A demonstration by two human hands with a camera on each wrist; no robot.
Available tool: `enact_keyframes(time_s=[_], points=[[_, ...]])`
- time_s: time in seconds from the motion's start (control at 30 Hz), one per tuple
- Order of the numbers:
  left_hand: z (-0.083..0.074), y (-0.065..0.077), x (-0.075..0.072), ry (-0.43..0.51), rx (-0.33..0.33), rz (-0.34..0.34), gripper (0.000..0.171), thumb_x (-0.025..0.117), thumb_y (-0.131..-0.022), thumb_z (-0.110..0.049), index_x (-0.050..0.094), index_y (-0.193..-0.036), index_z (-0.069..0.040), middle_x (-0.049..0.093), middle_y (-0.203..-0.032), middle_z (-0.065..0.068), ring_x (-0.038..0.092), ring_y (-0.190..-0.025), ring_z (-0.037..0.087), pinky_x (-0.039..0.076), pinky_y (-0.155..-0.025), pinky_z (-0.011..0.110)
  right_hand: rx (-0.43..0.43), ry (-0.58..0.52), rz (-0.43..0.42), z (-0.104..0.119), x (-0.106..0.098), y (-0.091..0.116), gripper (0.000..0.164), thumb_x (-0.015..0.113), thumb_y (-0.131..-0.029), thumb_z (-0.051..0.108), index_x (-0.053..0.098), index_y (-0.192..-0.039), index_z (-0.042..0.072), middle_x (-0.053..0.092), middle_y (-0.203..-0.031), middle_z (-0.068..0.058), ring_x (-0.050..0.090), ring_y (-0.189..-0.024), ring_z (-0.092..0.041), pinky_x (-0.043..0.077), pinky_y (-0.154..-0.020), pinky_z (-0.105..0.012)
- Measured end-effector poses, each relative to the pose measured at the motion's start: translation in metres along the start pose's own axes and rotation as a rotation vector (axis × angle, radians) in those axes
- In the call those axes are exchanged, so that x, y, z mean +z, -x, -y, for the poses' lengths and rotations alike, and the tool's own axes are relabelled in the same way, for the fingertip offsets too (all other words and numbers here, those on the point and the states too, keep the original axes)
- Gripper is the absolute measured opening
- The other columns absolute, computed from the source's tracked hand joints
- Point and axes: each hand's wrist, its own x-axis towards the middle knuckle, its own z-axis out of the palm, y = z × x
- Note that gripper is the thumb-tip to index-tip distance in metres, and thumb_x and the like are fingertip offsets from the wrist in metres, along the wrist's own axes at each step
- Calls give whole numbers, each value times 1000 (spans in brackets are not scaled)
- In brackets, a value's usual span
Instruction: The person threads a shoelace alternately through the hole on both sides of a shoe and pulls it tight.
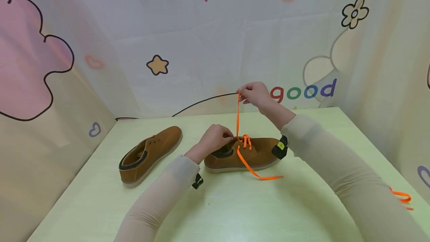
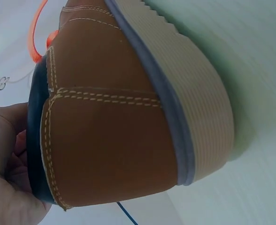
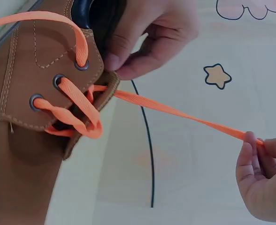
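A brown shoe [image 1: 265, 150] sits on the table, its toe to the right, with an orange shoelace [image 1: 237, 117] threaded through some of its eyelets. My left hand [image 1: 215, 138] pinches the upper edge by the tongue [image 3: 111, 89] between thumb and fingers. Above the shoe, my right hand [image 1: 255, 93] pinches one lace end and holds it taut, as the right wrist view also shows. The other lace end trails over the near side onto the table. In the left wrist view, the shoe's heel [image 2: 105, 150] fills the middle, and part of the left hand shows beside the collar.
A second brown shoe [image 1: 164, 143], with bare eyelets, stands to the left on the pale green table [image 1: 100, 212]. Another orange lace [image 1: 403, 196] lies at the right, partly behind my right sleeve. A printed curtain [image 1: 201, 40] hangs behind the table.
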Motion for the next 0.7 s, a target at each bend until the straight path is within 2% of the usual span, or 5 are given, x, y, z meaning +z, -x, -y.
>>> enact_keyframes(time_s=[0.13,0.27,0.37,0.47,0.7], points=[[2,4,-2,47,22,40,21,64,-101,-13,77,-114,-3,78,-111,13,72,-101,25,58,-94,38,16,99,87,-13,9,-5,39,49,-109,20,61,-136,-6,60,-141,-24,69,-99,-21,58,-99,-38],[11,12,-6,114,39,50,34,64,-101,-13,66,-133,-2,70,-132,17,69,-118,31,56,-102,43,-76,538,249,-27,16,0,43,41,-111,18,52,-145,-7,61,-139,-28,64,-99,-33,53,-103,-45],[22,20,-12,162,37,61,46,65,-101,-19,57,-144,-3,62,-144,17,62,-129,34,54,-106,45,-168,765,284,-31,17,15,43,41,-111,18,53,-144,-7,63,-138,-27,65,-111,-39,50,-108,-47],[37,31,-19,249,9,146,60,66,-101,-24,46,-154,-6,51,-156,18,50,-143,37,47,-114,49,-221,775,292,-34,11,40,41,45,-109,18,60,-139,-6,64,-140,-24,59,-132,-40,47,-113,-53],[66,50,-24,484,4,441,75,59,-103,-11,17,-164,-6,28,-168,21,36,-152,39,36,-122,53,-336,650,457,-47,-16,115,27,56,-104,20,75,-117,5,77,-113,-9,71,-103,-24,57,-93,-43]])
